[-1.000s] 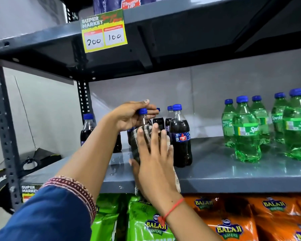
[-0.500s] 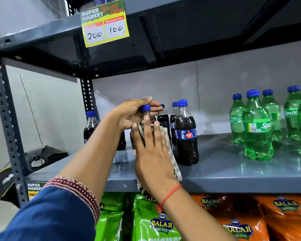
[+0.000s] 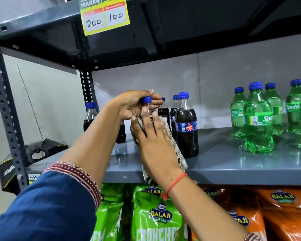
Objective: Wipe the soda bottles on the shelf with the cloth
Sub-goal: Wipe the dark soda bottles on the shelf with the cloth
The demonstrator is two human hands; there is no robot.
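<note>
My left hand (image 3: 130, 106) grips the neck of a dark cola bottle just under its blue cap (image 3: 146, 100). My right hand (image 3: 156, 145) lies flat on a checked cloth (image 3: 180, 158), pressing it against that bottle's body, which is mostly hidden. More cola bottles stand close by: one to the right (image 3: 187, 126), two behind it, and one at the far left (image 3: 89, 115). Several green Sprite bottles (image 3: 258, 122) stand on the right of the grey shelf (image 3: 233, 162).
An upper shelf with a yellow price tag (image 3: 105, 14) hangs low overhead. A perforated steel post (image 3: 6, 110) stands at the left. Green and orange Balaji wafer bags (image 3: 160, 216) fill the shelf below. A black box (image 3: 33, 153) sits beyond the left post.
My right hand has slid the cloth a little up the bottle's body. My left hand keeps its grip on the neck. The view has shifted slightly left and down.
</note>
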